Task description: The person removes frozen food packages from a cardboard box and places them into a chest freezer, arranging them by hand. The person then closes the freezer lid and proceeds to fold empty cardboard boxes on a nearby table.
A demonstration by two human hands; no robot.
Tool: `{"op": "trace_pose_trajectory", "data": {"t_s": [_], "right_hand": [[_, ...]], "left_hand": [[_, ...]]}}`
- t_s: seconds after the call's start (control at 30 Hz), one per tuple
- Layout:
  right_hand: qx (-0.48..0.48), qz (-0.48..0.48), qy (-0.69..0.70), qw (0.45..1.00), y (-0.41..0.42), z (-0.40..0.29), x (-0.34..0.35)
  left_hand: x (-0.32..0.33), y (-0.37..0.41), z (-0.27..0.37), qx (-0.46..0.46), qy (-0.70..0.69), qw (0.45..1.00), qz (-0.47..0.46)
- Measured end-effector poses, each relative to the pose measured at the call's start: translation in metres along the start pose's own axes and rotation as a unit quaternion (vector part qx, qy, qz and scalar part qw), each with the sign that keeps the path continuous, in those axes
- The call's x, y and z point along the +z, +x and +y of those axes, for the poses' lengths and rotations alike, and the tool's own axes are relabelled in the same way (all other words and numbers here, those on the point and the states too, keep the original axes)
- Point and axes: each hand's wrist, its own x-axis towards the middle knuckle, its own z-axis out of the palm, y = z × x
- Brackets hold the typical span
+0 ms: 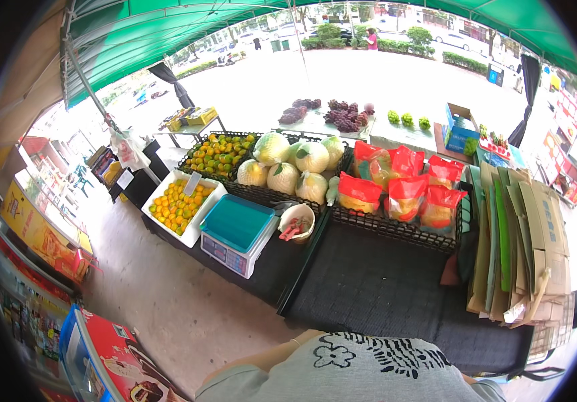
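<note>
Only the wrist edge of my left hand [311, 335] shows past my grey shirt; its fingers are hidden. My right hand is out of view. Before me stands a black-covered stall table [369, 281]. On it are a digital scale [233, 254] with a teal tray, a white foam box [199, 227] of small orange citrus and a white tub [304, 212] with red items inside. Behind them, black plastic crates [263, 197] hold green-orange citrus [220, 156] and net-wrapped pomelos [282, 178]. Another crate [394, 230] holds fruit in red-topped clear bags [408, 196].
Flattened cardboard boxes [535, 241] stand upright at the right. Grapes [346, 116], green fruit [407, 119] and a blue carton [462, 138] lie farther back. A red-and-blue freezer [117, 352] is at lower left. A tent pole [85, 75] rises at left.
</note>
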Motion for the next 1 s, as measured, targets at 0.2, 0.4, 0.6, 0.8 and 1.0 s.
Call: {"op": "trace_pose_trajectory", "data": {"t_s": [0.2, 0.4, 0.6, 0.8, 1.0], "right_hand": [[-0.009, -0.012, -0.002, 1.0, 0.001, -0.004, 0.003], [-0.022, -0.038, -0.014, 0.999, -0.009, -0.001, 0.004], [-0.027, -0.067, -0.021, 0.997, -0.013, -0.003, 0.004], [-0.024, -0.081, -0.03, 0.996, -0.018, 0.0, 0.001], [-0.024, -0.102, -0.034, 0.994, -0.016, -0.002, 0.005]], "left_hand": [[0.009, 0.003, -0.016, 0.021, -0.055, 0.998, 0.029], [-0.003, 0.013, -0.004, 0.034, -0.191, 0.981, -0.012], [0.001, 0.012, 0.004, 0.028, -0.406, 0.913, -0.026], [-0.026, -0.002, 0.018, -0.011, -0.434, 0.895, -0.101], [-0.035, -0.007, 0.016, 0.008, -0.45, 0.887, -0.103]]}}
